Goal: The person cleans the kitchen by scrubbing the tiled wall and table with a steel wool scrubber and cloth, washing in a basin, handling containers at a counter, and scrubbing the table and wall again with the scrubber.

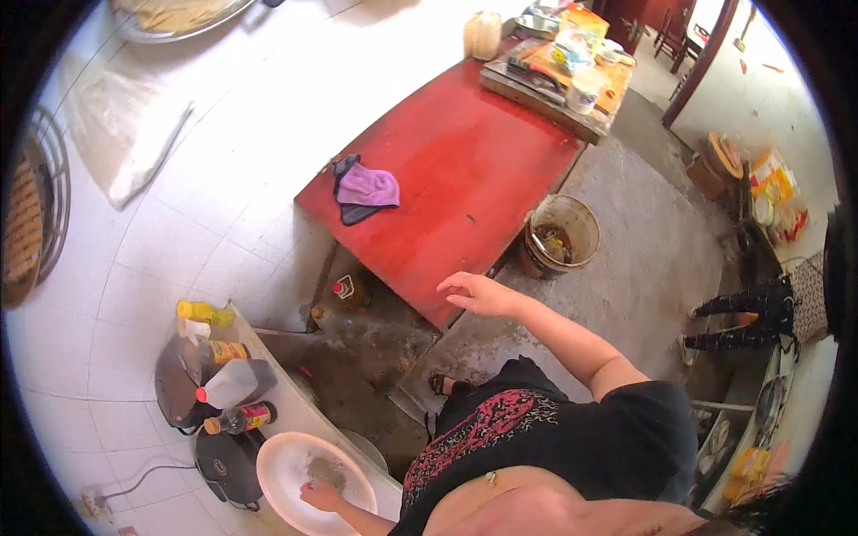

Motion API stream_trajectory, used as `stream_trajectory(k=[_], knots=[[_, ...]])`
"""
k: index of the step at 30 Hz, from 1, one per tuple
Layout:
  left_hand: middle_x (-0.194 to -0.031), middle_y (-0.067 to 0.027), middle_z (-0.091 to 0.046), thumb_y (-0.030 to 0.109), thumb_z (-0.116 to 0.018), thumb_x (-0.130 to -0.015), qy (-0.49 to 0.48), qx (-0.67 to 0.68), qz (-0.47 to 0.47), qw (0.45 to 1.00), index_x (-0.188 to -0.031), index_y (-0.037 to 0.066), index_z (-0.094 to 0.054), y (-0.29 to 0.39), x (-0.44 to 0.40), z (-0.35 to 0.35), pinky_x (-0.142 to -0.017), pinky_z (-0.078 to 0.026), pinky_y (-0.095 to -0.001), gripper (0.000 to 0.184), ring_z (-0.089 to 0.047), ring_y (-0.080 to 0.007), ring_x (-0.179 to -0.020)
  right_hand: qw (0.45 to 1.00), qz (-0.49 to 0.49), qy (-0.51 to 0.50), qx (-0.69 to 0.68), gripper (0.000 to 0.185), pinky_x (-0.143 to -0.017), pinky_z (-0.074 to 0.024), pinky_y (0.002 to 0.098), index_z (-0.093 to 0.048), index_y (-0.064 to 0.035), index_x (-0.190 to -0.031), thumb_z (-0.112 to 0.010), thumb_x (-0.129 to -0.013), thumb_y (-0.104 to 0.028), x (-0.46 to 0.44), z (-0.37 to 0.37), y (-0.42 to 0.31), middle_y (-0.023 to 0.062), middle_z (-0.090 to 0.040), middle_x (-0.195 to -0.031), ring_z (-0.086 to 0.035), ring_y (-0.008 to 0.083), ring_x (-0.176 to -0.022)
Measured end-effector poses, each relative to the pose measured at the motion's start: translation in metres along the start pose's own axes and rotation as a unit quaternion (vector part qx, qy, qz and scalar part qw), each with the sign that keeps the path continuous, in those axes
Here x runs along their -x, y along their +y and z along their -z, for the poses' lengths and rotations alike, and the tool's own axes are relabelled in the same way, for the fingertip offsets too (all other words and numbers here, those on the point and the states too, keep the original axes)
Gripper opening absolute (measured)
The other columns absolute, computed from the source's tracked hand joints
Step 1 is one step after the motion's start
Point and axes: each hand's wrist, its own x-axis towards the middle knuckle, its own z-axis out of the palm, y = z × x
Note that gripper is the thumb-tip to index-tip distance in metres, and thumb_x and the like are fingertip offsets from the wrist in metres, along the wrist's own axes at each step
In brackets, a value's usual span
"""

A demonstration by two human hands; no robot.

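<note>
My right hand [478, 295] hangs over the near corner of the red table [456, 152], its fingers loosely spread and holding nothing. Down in the pale pink basin [273, 473] is my left hand [323, 496], its fingers drawn together beside a greyish lump [327, 469]; what they hold, if anything, is too small to make out. A purple cloth [368, 186] with a dark cloth [357, 213] under it lies at the table's left side.
Bottles [237, 380] and dark appliances [223, 464] line the counter [295, 397] beside the basin. A bucket [563, 234] stands by the table's right edge. Boards [545, 98] with packets sit at its far end. Another person [760, 313] stands at the right.
</note>
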Motion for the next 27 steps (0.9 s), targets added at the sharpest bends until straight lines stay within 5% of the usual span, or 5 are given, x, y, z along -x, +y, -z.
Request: stream_trajectory(k=[6, 8, 10, 13, 27], knots=[[-0.094, -0.0177, -0.061, 0.017, -0.055, -0.084, -0.029, 0.098, -0.175, 0.979, -0.101, -0.001, -0.057, 0.136, 0.050, 0.015, -0.074, -0.047, -0.0397, 0.025, -0.058, -0.0327, -0.080, 0.874, -0.076, -0.113, -0.466, 0.039, -0.091, -0.0437, 0.0338, -0.044, -0.0074, -0.127, -0.049, -0.093, -0.028, 0.092, 0.080, 0.043, 0.0085, -0.056, -0.118, -0.054, 0.0156, -0.107], [-0.087, -0.0130, -0.061, 0.016, -0.057, -0.084, -0.078, 0.098, -0.276, 0.953, -0.106, 0.002, -0.056, 0.199, 0.092, 0.013, -0.072, -0.046, -0.0365, 0.027, -0.057, -0.0274, -0.076, 0.993, -0.104, -0.027, 0.056, 0.034, -0.089, -0.0442, 0.0418, -0.055, -0.0116, -0.118, -0.056, -0.087, -0.027, 0.130, 0.099, 0.127, 0.0124, -0.056, -0.119, -0.054, 0.0250, -0.109], [-0.080, -0.0087, -0.060, 0.012, -0.061, -0.081, -0.173, 0.144, -0.387, 0.894, -0.106, 0.004, -0.057, 0.242, 0.132, 0.014, -0.067, -0.047, -0.0321, 0.026, -0.057, -0.0207, -0.068, 0.839, -0.219, -0.160, 0.471, 0.036, -0.088, -0.0441, 0.0408, -0.061, -0.0118, -0.107, -0.063, -0.075, -0.027, 0.176, 0.153, 0.119, 0.0129, -0.060, -0.106, -0.055, 0.0265, -0.104], [-0.077, -0.0075, -0.060, 0.012, -0.063, -0.079, -0.327, 0.090, -0.458, 0.821, -0.105, 0.004, -0.059, 0.271, 0.171, -0.005, -0.063, -0.048, -0.0308, 0.027, -0.058, -0.0197, -0.065, 0.993, -0.074, 0.026, 0.088, 0.033, -0.088, -0.0451, 0.0321, -0.057, -0.0061, -0.116, -0.055, -0.090, -0.026, 0.224, 0.252, 0.080, 0.0064, -0.062, -0.109, -0.056, 0.0160, -0.101], [-0.084, -0.0120, -0.066, 0.016, -0.070, -0.074, -0.588, -0.126, -0.537, 0.592, -0.106, 0.001, -0.060, 0.374, 0.224, -0.166, -0.075, -0.049, -0.0302, 0.037, -0.063, -0.0198, -0.079, 0.916, -0.280, 0.288, -0.016, 0.033, -0.087, -0.0458, 0.0303, -0.056, -0.0047, -0.117, -0.052, -0.092, -0.026, 0.411, 0.148, 0.040, 0.0053, -0.062, -0.107, -0.057, 0.0149, -0.099]])
